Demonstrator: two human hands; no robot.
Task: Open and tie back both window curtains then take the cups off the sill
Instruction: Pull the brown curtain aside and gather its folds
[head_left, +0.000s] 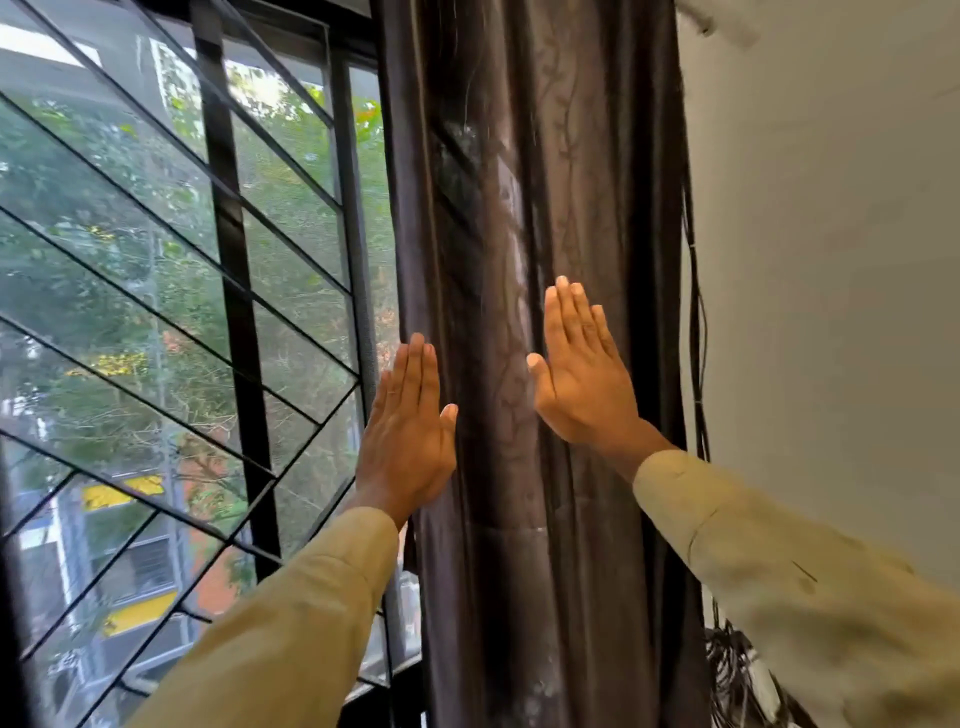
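fingers (415, 369) of the left hand (410, 441) straight and close together, laid flat on the window-side edge of the curtain (561, 156). right hand (584, 384) likewise flat, fingers straight, thumb out, on the wall-side folds. neither hand grips cloth.

curtain hangs gathered in a narrow column between window grille (228, 291) and wall (831, 260), off the glass.

judged step: squeeze the bundle from 2 sides, ready for tying. press palms inward evenly, sweep in loose outer pleats, then curl 1 hand round the waist. no tie-back seen.

fabric dark, thin, faintly glossy, with deep vertical folds and a vine-like pattern; likely slippery. sleeves (311, 597) tan. black cables (727, 670) tangle beside the hem. cups and sill not in view.
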